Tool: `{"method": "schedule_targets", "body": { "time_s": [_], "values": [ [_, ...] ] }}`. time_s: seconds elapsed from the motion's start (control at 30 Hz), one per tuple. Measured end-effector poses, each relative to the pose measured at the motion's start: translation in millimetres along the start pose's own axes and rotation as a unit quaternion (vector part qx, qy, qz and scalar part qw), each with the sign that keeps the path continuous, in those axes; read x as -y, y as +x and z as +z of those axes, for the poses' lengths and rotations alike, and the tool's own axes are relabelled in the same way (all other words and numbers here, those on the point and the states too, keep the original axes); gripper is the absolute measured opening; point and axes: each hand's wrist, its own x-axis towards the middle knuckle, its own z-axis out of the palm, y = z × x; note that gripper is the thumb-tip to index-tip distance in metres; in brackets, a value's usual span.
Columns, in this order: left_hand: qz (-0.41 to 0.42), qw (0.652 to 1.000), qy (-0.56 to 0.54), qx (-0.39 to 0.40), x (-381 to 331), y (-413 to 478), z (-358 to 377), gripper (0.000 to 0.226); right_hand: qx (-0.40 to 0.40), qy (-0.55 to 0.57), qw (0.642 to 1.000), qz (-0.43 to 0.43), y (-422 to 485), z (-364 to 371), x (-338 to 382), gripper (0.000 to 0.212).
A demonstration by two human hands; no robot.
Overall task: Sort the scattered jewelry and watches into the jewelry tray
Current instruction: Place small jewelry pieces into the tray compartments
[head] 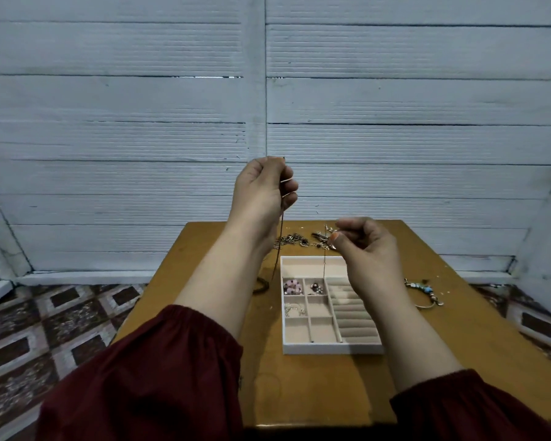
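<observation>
left grip [261, 189]: held high above the far left of the table [188, 281], fingers curled round the top of a dark cord necklace [277, 259]
dark cord necklace: hangs from the fist past the wrist; its lower end lies in a dark coil on the table just left of the jewelry tray [331, 349]
right grip [369, 246]: lower, over the tray's far end, thumb and forefinger pinching a thin chain [324, 268], other fingers curled in
thin chain: drops from the pinch over the tray's long far compartment; whether its end touches the lining cannot be told
jewelry tray: white walls, pale lining, flat on the table, right edge partly hidden by the right forearm
tray contents: pink piece [292, 286] in the far-left small cell, dark beads [315, 286] in the cell beside it, silvery pieces [295, 310] in the cell nearer than the pink one, ring rolls [353, 316] down the right side
loose pile [303, 240]: tangled metal pieces on the table beyond the tray
bracelet [427, 292]: blue-beaded, on the table right of the tray, apart from it
sleeves [159, 377]: dark red, gathered at the forearms
</observation>
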Motion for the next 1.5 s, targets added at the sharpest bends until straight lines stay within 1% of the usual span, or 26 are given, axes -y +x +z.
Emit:
{"method": "schedule_targets", "body": {
  "time_s": [0.27,0.4,0.73,0.9,1.17,1.37,1.5],
  "values": [
    [0.005,1.0,-0.027,0.011,-1.3,5.5,19.8,0.02,-0.024,0.018,1.0,-0.004,-2.0,-15.0,0.2,0.023],
    [-0.007,0.999,-0.042,0.015,5.6,6.2,32.0,0.021,-0.034,0.014,0.999,-0.018,-1.0,-22.1,4.5,0.022],
    [-0.029,0.999,-0.033,0.02,32.7,9.4,46.3,0.022,-0.054,0.012,0.998,-0.018,2.2,-36.0,2.1,0.021],
    [-0.036,0.999,-0.009,0.012,49.0,9.8,45.0,0.021,-0.057,0.01,0.998,-0.019,2.3,-37.9,-2.5,0.022],
    [-0.068,0.997,-0.022,-0.004,71.1,9.4,39.3,0.02,-0.055,0.024,0.998,-0.027,0.6,-39.1,-8.9,0.025],
    [-0.068,0.998,-0.011,0.0,78.5,9.0,36.1,0.021,-0.056,0.022,0.998,-0.023,0.6,-42.4,-13.6,0.025],
    [-0.087,0.996,-0.012,-0.016,88.0,6.7,30.7,0.02,-0.056,0.025,0.998,-0.022,0.0,-42.5,-14.6,0.025]
  ]
}}
